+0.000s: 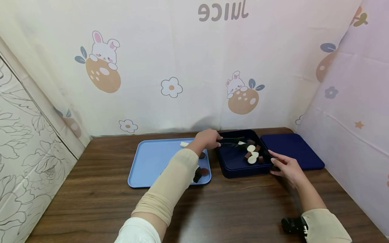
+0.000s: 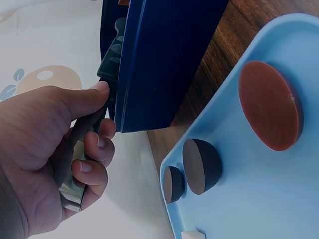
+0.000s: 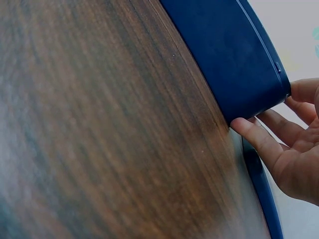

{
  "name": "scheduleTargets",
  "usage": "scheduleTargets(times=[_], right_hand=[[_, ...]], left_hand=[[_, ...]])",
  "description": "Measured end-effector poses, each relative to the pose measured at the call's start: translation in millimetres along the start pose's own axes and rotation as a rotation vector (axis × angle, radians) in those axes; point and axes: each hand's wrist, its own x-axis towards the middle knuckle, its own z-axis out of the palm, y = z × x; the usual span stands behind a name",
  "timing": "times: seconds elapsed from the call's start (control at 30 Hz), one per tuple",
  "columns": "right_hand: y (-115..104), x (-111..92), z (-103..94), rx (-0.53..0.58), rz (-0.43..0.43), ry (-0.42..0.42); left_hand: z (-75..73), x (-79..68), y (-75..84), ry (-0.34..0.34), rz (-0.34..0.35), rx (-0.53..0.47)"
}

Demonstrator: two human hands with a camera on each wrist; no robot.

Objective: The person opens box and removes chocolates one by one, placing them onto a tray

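My left hand [image 1: 206, 139] holds a pair of tongs [image 2: 110, 59] with dark, ridged tips and a metal handle end. The tongs reach over the left wall of a dark blue box [image 1: 243, 173], their tips near the pieces inside. Chocolate-like pieces, white rounds [image 1: 251, 148] and brown blocks [image 1: 248, 155], lie toward the box's right side. At the box's near right corner, my right hand [image 1: 287, 168] grips the wall between thumb and fingers.
A light blue tray [image 1: 149, 162] lies left of the box, partly hidden by my left arm. It bears a reddish-brown oval [image 2: 269, 107], dark rounded pieces [image 2: 202, 167] and a white piece [image 1: 184, 144]. A flat dark blue lid [image 1: 294, 148] lies right of the box.
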Motion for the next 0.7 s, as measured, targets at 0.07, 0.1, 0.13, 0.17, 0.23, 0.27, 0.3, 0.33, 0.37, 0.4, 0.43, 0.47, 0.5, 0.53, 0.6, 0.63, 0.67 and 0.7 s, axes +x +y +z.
scheduleTargets(times=[0.07, 0.1, 0.13, 0.17, 0.23, 0.27, 0.3, 0.33, 0.37, 0.4, 0.43, 0.47, 0.5, 0.53, 0.6, 0.63, 0.67, 0.7], right_hand=[[0.5, -0.1, -0.2, 0.006, -0.005, 0.001], [0.7, -0.1, -0.3, 0.009, -0.007, 0.002], [0.9, -0.2, -0.4, 0.011, -0.010, 0.002], [1.0, -0.3, -0.5, 0.012, -0.012, 0.003], [1.0, -0.4, -0.5, 0.014, -0.014, 0.004], [0.8, -0.4, -0.4, 0.014, -0.014, 0.004], [0.6, -0.4, -0.4, 0.012, -0.013, 0.003], [0.4, -0.4, -0.3, 0.008, -0.012, 0.003], [0.1, -0.3, -0.2, 0.004, -0.009, 0.003], [-0.1, -0.3, -0.1, -0.001, -0.005, 0.003], [-0.3, -0.2, 0.0, -0.006, -0.001, 0.003], [-0.5, -0.1, 0.2, -0.008, 0.003, 0.002], [-0.5, 0.0, 0.4, -0.010, 0.007, 0.001], [-0.5, 0.0, 0.6, -0.010, 0.011, 0.000], [-0.5, 0.3, 0.9, -0.009, 0.016, -0.001], [-0.3, 0.3, 0.8, -0.008, 0.017, -0.002], [-0.3, 0.4, 0.9, -0.005, 0.019, -0.004], [-0.3, 0.4, 1.0, -0.004, 0.021, -0.004]], left_hand=[[0.4, -0.8, -0.8, 0.003, 0.004, -0.006], [0.5, -1.2, -1.1, 0.003, 0.007, -0.008], [0.6, -1.5, -1.4, 0.004, 0.009, -0.010], [0.8, -1.9, -1.6, 0.004, 0.010, -0.013], [0.6, -2.8, -2.4, 0.005, 0.011, -0.013], [0.3, -3.4, -2.9, 0.007, 0.012, -0.013], [0.0, -4.1, -3.4, 0.009, 0.013, -0.014], [-0.3, -4.8, -4.1, 0.012, 0.014, -0.014], [-0.6, -5.4, -4.8, 0.015, 0.014, -0.013], [-1.2, -6.0, -5.5, 0.019, 0.017, -0.012], [-1.6, -6.7, -6.3, 0.022, 0.020, -0.013], [-2.0, -7.5, -7.1, 0.026, 0.026, -0.013], [-2.3, -8.2, -7.9, 0.029, 0.030, -0.018], [-2.7, -9.0, -8.8, 0.032, 0.034, -0.019], [-3.5, -10.8, -10.4, 0.037, 0.044, -0.024], [-4.3, -12.1, -11.0, 0.037, 0.050, -0.025], [-4.9, -13.2, -11.6, 0.038, 0.054, -0.025], [-5.4, -14.2, -12.3, 0.039, 0.059, -0.026]])
